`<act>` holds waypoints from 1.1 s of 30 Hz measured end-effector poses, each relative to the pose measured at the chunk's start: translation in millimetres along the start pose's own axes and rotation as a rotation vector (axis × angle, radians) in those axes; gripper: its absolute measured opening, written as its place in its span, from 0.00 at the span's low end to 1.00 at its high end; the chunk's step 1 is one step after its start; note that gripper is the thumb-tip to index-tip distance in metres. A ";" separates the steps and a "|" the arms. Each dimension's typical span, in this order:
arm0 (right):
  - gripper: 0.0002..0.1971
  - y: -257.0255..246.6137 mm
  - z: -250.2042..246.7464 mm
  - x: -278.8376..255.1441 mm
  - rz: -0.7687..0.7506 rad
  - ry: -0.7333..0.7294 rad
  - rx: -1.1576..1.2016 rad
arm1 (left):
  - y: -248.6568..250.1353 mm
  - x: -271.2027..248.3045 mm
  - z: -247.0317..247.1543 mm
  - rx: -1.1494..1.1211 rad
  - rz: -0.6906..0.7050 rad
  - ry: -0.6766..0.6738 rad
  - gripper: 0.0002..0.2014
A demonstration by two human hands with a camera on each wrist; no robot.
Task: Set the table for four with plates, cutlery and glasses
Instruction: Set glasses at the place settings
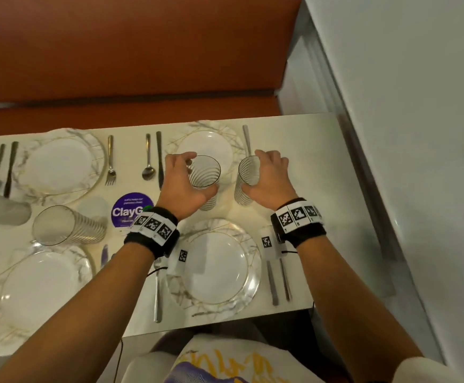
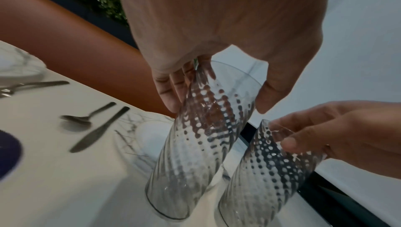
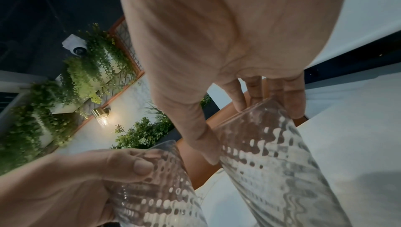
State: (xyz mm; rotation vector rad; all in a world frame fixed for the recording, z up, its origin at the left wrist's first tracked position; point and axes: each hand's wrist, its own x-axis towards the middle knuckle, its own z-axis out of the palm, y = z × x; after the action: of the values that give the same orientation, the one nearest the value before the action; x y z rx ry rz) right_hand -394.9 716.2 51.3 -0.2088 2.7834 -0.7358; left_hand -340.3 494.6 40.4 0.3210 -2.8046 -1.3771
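Observation:
Each hand holds a clear ribbed glass near its rim, between the far right plate (image 1: 211, 142) and the near right plate (image 1: 219, 266). My left hand (image 1: 197, 175) grips the left glass (image 1: 207, 170), thumb on one side and fingers on the other (image 2: 171, 93). My right hand (image 1: 254, 174) grips the right glass (image 1: 241, 189) in the same way, as the right wrist view shows on this glass (image 3: 277, 170). Both glasses are upright and close together. Whether their bases touch the table (image 1: 316, 167) I cannot tell.
A third glass (image 1: 59, 228) stands by the near left plate (image 1: 42, 283), and the far left plate (image 1: 59, 164) lies behind it. Spoons, knives and forks lie beside the plates. A purple round sticker (image 1: 128, 208) marks the table's middle. An orange bench runs behind and a white wall stands right.

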 end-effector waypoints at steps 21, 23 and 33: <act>0.47 -25.3 28.4 -54.7 0.228 -0.065 -0.213 | -67.9 -28.9 -49.8 0.006 -0.036 -0.050 0.49; 0.46 -26.2 28.6 -56.1 0.240 -0.066 -0.225 | -67.2 -31.1 -50.9 -0.011 -0.039 -0.058 0.49; 0.46 -26.3 28.5 -58.9 0.315 -0.048 -0.178 | -62.8 -34.7 -52.2 -0.001 -0.083 -0.075 0.49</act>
State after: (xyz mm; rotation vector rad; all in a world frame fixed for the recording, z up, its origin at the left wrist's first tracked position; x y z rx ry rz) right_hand -328.7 692.1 52.7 0.1746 2.7425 -0.4018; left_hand -290.2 422.8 26.4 0.3981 -2.8812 -1.4363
